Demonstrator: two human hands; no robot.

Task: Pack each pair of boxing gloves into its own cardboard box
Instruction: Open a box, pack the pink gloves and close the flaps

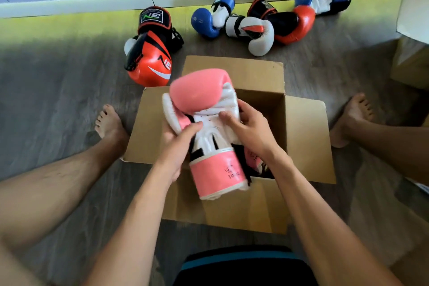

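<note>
Both hands hold one pink-and-white boxing glove [204, 97] over the open cardboard box [306, 137]. The left hand [176, 146] has its grip curled round the glove's thumb side, and the right hand [250, 132] grasps the white palm. Just below the right grip, inside the box, lies a second pink glove [255, 158], mostly hidden. Beyond the grip, on the floor [58, 90], lie an orange-and-black glove [151, 62] and a cluster of blue, white and red gloves [257, 30]. Far right of the grip stands another cardboard box [413, 14]; its contents cannot be seen.
</note>
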